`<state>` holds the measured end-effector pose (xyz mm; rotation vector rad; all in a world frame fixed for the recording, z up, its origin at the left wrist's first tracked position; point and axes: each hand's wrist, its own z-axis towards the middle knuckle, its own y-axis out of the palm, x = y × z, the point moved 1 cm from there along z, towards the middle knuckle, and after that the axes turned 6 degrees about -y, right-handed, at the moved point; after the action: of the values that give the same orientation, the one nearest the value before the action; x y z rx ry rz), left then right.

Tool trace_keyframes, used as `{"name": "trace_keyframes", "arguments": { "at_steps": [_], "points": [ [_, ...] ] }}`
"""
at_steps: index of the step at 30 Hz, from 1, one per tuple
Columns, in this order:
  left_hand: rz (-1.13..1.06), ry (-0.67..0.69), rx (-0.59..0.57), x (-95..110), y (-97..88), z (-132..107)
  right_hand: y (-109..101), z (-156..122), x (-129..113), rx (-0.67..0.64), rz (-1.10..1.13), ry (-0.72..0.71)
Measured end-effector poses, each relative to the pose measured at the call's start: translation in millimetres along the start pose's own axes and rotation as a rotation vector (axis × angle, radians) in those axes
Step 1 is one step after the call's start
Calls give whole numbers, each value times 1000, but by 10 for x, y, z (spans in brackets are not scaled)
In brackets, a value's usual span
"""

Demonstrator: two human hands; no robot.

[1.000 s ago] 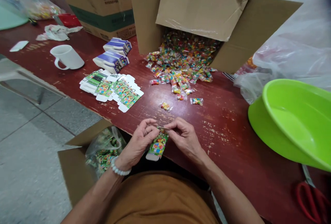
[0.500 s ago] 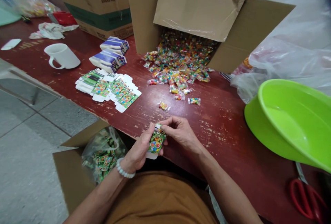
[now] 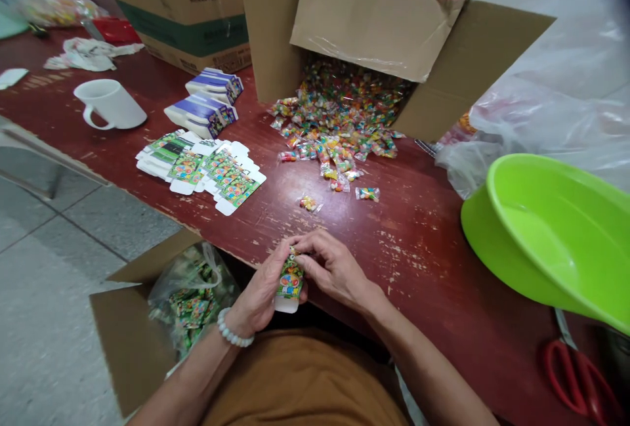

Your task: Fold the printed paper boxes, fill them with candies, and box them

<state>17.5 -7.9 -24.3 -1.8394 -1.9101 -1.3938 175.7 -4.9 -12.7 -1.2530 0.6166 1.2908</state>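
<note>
Head camera view shows the left hand wrapped around a small green carton at lower center frame, the right hand pinching it near the top (seemingly folding it closed), a step whose next move likely calls for gentle, even pressure.

Left hand: yours is wrapped in a grip, thumb side up, fingers curling underneath
Right hand: arched toward your left, fingers bent; can't really tell if you're pinching
Left forearm: angling up from bottom left
Right forearm: coming in from lower right, btw
</note>
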Motion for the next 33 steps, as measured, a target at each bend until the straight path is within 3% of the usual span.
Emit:
{"name": "trace_keyframes", "arguments": {
  "at_steps": [2,6,9,12,15,19,22,25,28,33],
  "points": [
    [-54,-24,-31,-9,-24,-52,-89,129,155,13,-20,86],
    [-88,-100,-6,-36,-91,-235,-255,477,499,260,-339,253],
    [-2,-136,6,-93,-207,-367,-226,653,623,201,-655,320],
    [164,-124,58,-165,-414,-468,-148,678,642,145,-758,346],
    [368,-29,243,-213,-663,-562,-118,593,614,186,-568,287],
    [468,46,442,-137,-884,-660,-96,382,455,221,-17,290],
    [293,61,481,72,-861,-680,-5,174,177,169,352,379],
    [16,190,494,304,-710,-624,119,-24,-131,103,535,419],
    [-122,274,423,406,-556,-499,215,-139,-283,117,558,404],
    [-135,132,269,271,-417,-408,187,-131,-231,287,180,234]
  ]
}}
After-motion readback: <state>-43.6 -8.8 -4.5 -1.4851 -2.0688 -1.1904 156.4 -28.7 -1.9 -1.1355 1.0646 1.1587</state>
